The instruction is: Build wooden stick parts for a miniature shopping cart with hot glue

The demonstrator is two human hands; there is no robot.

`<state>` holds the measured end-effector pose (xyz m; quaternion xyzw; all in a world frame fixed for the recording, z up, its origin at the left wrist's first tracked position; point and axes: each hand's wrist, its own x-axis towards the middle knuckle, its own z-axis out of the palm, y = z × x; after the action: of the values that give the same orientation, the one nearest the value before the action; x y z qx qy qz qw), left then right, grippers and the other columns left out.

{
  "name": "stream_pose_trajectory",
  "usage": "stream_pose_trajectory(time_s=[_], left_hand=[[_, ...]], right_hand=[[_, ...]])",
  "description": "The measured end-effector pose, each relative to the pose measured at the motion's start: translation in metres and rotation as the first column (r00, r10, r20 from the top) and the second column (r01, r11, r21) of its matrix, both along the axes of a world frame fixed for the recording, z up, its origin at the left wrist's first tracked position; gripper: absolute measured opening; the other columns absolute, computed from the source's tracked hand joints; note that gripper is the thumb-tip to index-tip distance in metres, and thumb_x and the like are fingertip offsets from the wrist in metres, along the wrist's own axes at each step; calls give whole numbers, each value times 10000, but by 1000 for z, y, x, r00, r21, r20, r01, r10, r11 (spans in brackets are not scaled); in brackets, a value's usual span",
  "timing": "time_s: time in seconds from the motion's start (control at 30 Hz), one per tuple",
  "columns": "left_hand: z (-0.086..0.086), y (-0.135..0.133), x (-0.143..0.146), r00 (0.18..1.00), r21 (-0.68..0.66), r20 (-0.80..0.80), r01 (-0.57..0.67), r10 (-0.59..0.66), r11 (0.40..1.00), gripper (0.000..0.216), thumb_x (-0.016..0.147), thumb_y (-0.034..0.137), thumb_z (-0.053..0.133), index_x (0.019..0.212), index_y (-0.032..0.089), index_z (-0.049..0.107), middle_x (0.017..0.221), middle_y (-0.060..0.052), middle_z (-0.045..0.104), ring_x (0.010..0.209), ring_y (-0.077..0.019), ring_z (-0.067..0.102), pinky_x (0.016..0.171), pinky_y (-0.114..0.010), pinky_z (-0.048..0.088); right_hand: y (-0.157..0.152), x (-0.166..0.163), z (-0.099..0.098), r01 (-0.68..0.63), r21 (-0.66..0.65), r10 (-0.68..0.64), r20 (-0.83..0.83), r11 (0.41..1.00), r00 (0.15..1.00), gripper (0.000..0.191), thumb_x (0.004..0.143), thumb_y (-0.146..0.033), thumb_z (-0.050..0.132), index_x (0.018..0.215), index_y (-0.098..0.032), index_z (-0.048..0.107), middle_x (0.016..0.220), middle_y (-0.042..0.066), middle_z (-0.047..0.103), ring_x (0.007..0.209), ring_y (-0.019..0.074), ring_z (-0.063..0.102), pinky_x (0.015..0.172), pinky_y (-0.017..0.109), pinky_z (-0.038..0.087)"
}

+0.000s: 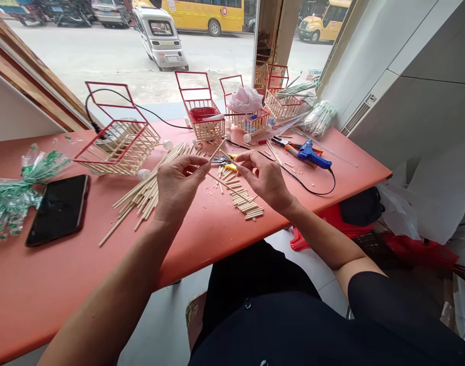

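Over the middle of the table, my left hand [181,185] pinches a thin wooden stick [217,150] between thumb and fingers, its end pointing up and right. Close by on the right, my right hand [266,182] is closed on another thin wooden stick [228,158]. The tips of these two sticks nearly meet. Below them, pliers with yellow handles [231,166] are partly hidden by my right fingers. Cut short sticks [249,207] lie in a row under my hands. Beside my left hand is a loose pile of long sticks [141,195].
Small stick-built carts with red handles [120,145] [207,124] line the window side. A blue glue gun [314,155] with a black cord lies right, near orange-handled pliers [289,146]. A phone [59,208] and plastic-wrapped bundles [37,173] are at left on the red table [114,284].
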<state>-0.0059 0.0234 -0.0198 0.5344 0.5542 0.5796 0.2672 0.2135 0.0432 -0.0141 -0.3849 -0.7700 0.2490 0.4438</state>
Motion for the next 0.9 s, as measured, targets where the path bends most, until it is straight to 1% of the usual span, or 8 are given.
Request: stream_pose_trajectory(time_s=[0.1, 0.2, 0.27, 0.43, 0.53, 0.63, 0.77, 0.9], left_hand=[[1, 0, 2, 995, -13, 102, 4, -3, 1000, 84, 780, 188, 847, 854, 148, 841, 670, -7, 724, 604, -116, 583, 595, -249, 450], [5, -2, 5, 986, -9, 165, 13, -12, 1000, 69, 751, 168, 838, 819, 158, 839, 660, 4, 725, 584, -100, 558, 578, -241, 432], [6, -3, 6, 986, 4, 166, 16, -16, 1000, 70, 738, 188, 837, 806, 172, 840, 637, 18, 709, 565, -94, 544, 566, -239, 420], [5, -3, 5, 989, 35, 149, 10, -15, 999, 96, 700, 257, 833, 767, 188, 827, 581, 31, 665, 535, -96, 554, 546, -236, 427], [5, -4, 5, 988, 43, 152, 16, -22, 999, 114, 695, 281, 833, 760, 187, 820, 570, 29, 659, 531, -99, 568, 542, -233, 442], [6, -4, 6, 984, 48, 178, 22, -30, 999, 122, 691, 289, 842, 757, 189, 816, 572, 31, 658, 529, -98, 569, 537, -233, 455], [6, -4, 6, 981, 45, 192, 25, -33, 999, 122, 684, 287, 843, 750, 191, 808, 569, 32, 656, 522, -99, 573, 526, -234, 463], [8, -5, 6, 982, 31, 184, 30, -35, 999, 109, 688, 284, 836, 741, 193, 806, 566, 31, 659, 521, -98, 578, 517, -227, 460]], right_hand=[[2, 0, -1, -8, 43, 7, 34, 999, 999, 90, 1033, -234, 708, 1072, -177, 766, 1027, 61, 845, 909, 190, 766, 843, 312, 536], [4, -1, 0, -20, 70, 14, 83, 997, 996, 123, 1045, -247, 702, 1026, -167, 793, 1026, 75, 844, 886, 190, 729, 844, 312, 519], [5, -2, 1, -38, 56, 32, 108, 998, 994, 149, 1060, -266, 695, 1033, -163, 799, 999, 73, 839, 871, 187, 719, 845, 308, 512], [8, -4, 3, -67, 47, 60, 142, 997, 988, 146, 1068, -264, 691, 1025, -168, 793, 952, 55, 817, 865, 178, 715, 853, 288, 504], [9, -4, 4, -88, 56, 78, 164, 994, 983, 147, 1068, -266, 700, 1018, -166, 795, 904, 40, 793, 818, 165, 683, 820, 275, 481], [9, -5, 4, -107, 53, 95, 190, 993, 977, 149, 1066, -264, 701, 1018, -163, 799, 888, 35, 784, 779, 156, 640, 785, 272, 459], [9, -6, 5, -123, 31, 115, 198, 992, 973, 143, 1062, -261, 691, 1012, -169, 788, 888, 33, 786, 796, 163, 648, 796, 276, 464], [8, -6, 6, -115, 68, 100, 190, 991, 977, 170, 1071, -269, 680, 975, -167, 776, 879, 35, 771, 799, 163, 629, 801, 282, 455]])
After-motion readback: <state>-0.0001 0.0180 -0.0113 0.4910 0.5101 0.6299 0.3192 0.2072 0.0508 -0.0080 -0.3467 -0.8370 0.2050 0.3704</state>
